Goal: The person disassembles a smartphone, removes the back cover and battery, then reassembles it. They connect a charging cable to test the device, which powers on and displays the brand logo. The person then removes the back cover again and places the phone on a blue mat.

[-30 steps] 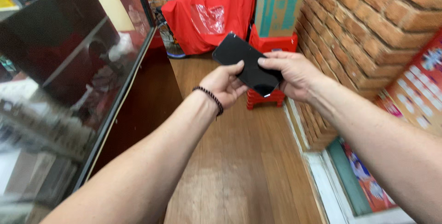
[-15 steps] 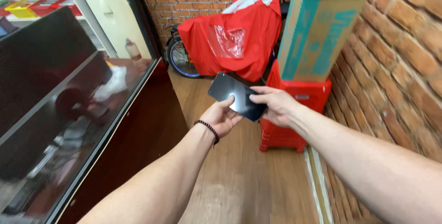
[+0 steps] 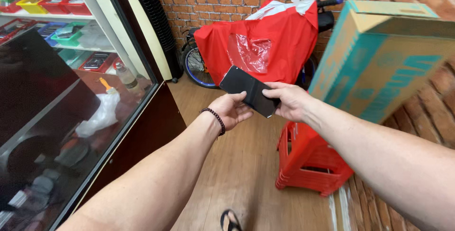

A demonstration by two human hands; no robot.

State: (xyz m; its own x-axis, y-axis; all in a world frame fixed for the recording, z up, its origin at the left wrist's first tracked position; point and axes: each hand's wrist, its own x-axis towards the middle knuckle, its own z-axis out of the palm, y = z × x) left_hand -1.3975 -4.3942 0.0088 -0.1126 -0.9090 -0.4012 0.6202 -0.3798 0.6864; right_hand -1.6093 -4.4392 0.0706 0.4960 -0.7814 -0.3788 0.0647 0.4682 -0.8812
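Black phone (image 3: 248,91), between left hand (image 3: 231,111), right hand (image 3: 290,102)

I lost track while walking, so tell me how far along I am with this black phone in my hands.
Done: the black phone is up off any surface, lifted in front of the red-covered bicycle. In hand: the left hand supports it from below and the right hand grips its lower right edge; its dark face shows nothing lit. Left: it has not been set on the glass display counter or the stacked red stools.
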